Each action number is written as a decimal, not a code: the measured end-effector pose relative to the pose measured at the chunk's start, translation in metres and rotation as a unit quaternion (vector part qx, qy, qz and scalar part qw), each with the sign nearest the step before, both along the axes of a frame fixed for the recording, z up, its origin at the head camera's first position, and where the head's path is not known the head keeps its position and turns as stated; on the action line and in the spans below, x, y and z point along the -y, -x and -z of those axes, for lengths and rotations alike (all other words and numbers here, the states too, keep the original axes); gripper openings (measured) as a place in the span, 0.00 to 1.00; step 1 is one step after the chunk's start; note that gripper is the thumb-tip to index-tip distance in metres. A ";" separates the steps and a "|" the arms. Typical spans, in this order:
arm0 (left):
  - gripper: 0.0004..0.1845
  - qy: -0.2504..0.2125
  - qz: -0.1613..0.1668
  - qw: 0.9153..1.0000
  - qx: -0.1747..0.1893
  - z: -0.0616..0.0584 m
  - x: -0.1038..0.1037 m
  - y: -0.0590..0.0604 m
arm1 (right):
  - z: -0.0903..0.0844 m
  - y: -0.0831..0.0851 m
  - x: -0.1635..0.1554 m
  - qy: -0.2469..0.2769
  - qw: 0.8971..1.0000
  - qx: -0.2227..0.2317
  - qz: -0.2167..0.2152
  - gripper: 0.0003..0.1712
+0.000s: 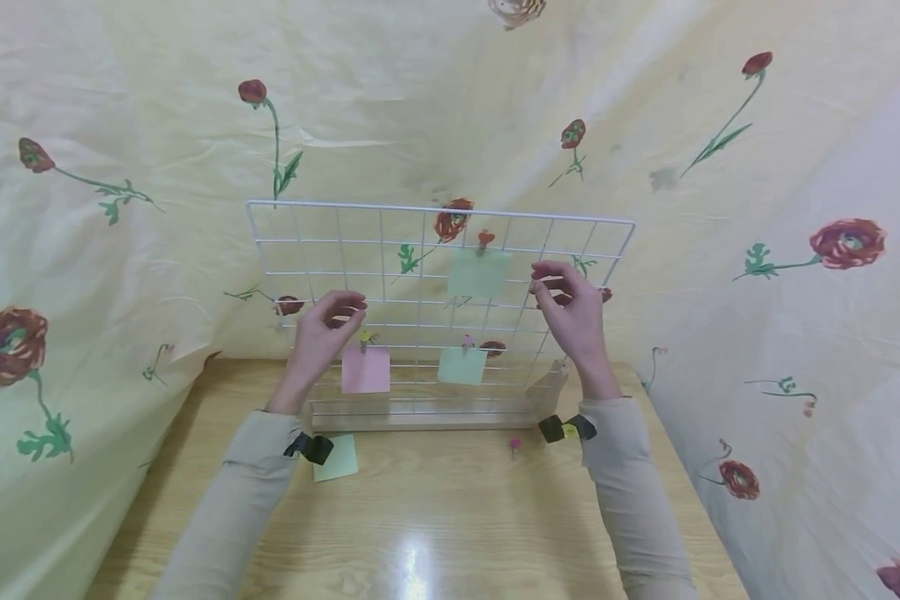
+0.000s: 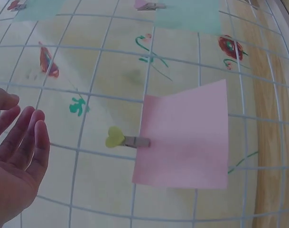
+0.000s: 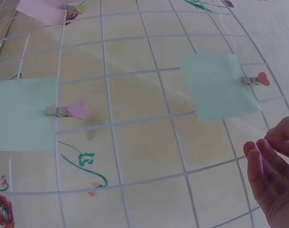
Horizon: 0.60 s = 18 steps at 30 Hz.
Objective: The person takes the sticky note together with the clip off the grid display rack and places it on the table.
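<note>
- A white wire grid [image 1: 420, 250] stands upright in a wooden base [image 1: 420, 414] at the far edge of a pale wooden table [image 1: 435, 517], and a flowered cloth [image 1: 120, 125] hangs behind and to both sides of it.
- The person's left hand [image 1: 322, 333] is raised in front of the grid's lower left part, at about 9 o'clock from the grid's middle. Its fingers are loosely curled and hold nothing; the left wrist view shows the fingers [image 2: 25, 137] relaxed and apart from the wire.
- Just at 5 o'clock from that hand, a pink note [image 1: 365, 369] hangs on the grid, pinned by a small clip with a yellow heart [image 1: 364, 337].
- The right hand [image 1: 570, 312] is up near the grid's right edge, at about 3 o'clock from the middle. Its fingertips [image 3: 260, 149] are drawn together near the wire; I cannot tell whether they pinch anything.
- At 9 o'clock from the right hand, a green note [image 1: 480, 273] hangs high on the grid under a red-heart clip [image 1: 484, 239].
- A second green note [image 1: 462, 365] hangs lower, held by a pink-heart clip [image 1: 467, 341].
- On the table, a yellow-green note [image 1: 337, 458] lies beside the left sleeve, and a loose pink clip [image 1: 515, 445] lies just in front of the base.
</note>
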<state>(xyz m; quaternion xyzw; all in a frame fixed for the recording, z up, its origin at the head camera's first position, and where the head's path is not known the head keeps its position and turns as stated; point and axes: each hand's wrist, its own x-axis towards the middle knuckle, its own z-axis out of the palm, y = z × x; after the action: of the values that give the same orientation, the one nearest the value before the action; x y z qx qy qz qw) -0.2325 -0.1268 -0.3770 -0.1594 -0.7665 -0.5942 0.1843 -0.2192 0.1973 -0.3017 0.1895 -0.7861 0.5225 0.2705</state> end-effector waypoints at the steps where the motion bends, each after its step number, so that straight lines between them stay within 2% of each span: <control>1: 0.12 -0.003 0.004 1.000 -0.003 -0.005 -0.003 -0.002 | -0.002 0.000 0.001 -0.003 1.000 -0.003 -0.001 0.12; 5: 0.12 -0.002 0.020 1.000 -0.021 -0.024 -0.013 -0.012 | -0.009 0.000 0.004 -0.016 1.000 -0.014 -0.003 0.12; 11: 0.12 0.007 0.034 0.999 -0.011 -0.030 -0.021 -0.010 | -0.017 0.002 0.009 -0.030 0.999 -0.029 -0.014 0.13; 16: 0.12 0.015 0.045 0.999 -0.021 -0.037 -0.030 -0.009 | -0.023 0.005 0.015 -0.041 0.998 -0.033 -0.017 0.13; 18: 0.12 0.014 0.048 0.998 -0.027 -0.038 -0.033 -0.008 | -0.021 0.012 0.015 -0.043 0.998 -0.039 -0.021 0.13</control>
<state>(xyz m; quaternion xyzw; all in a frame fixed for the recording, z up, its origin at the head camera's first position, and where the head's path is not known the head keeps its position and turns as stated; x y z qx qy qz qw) -0.2246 -0.0934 -0.3389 -0.2147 -0.7608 -0.5874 0.1737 -0.2310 0.1823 -0.2809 0.2378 -0.7927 0.4856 0.2813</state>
